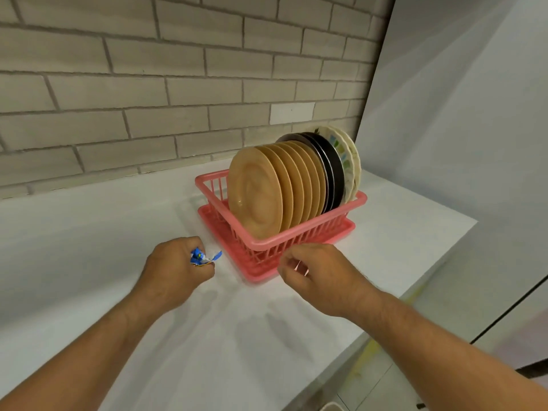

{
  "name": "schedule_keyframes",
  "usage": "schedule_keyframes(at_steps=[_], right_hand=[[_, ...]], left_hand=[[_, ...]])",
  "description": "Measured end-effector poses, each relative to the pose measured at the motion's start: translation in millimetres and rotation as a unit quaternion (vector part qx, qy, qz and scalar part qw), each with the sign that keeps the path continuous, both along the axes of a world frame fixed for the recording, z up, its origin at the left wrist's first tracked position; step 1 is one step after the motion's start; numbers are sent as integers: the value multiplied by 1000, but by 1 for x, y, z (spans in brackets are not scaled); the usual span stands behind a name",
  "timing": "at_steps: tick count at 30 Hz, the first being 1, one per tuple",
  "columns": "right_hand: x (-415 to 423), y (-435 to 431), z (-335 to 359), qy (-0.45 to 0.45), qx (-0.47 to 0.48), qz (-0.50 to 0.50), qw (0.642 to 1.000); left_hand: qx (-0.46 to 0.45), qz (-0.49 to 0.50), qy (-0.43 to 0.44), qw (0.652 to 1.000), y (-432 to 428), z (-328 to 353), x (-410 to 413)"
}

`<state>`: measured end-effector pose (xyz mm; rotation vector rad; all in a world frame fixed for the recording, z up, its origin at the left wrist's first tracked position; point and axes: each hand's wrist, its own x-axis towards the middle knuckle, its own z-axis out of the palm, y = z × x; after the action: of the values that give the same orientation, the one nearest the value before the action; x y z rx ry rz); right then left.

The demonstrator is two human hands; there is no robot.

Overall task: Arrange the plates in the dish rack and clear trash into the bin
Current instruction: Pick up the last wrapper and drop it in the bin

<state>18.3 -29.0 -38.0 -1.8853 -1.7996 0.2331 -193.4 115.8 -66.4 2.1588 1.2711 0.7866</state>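
Tan, black and patterned round plates (258,197) stand on edge in the pink plastic dish rack (267,243) on the white worktop (89,232), while the left hand (175,271) clenches its fingers on a crumpled blue wrapper (199,257), presumably for binning; the right hand (323,277) fingers are curled, contents indeterminate.

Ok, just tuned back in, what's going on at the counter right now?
The plates all stand upright in the pink dish rack on the white counter. The left hand grips a crumpled blue wrapper. The right hand hovers curled by the rack's front corner; whether it pinches a scrap is unclear.
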Motion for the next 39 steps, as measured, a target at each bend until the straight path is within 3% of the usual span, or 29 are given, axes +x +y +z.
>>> schedule_keyframes(at_steps=[7,17,25,33,39], right_hand=[[70,-82,-17,11,-15,-26,999],[156,-201,-76,71,-53,-49,995],[180,-251,-161,103,-155,-88,979],[178,-277,-284,136,-249,-111,953],[172,-286,-384,156,-311,-122,930]], left_hand=[[107,-82,-13,991,-120,26,90],[37,-194,24,980,-252,-22,184],[-40,-210,105,971,-288,-119,211],[-159,-162,194,954,-317,-272,195],[-171,-148,256,940,-331,-391,182]])
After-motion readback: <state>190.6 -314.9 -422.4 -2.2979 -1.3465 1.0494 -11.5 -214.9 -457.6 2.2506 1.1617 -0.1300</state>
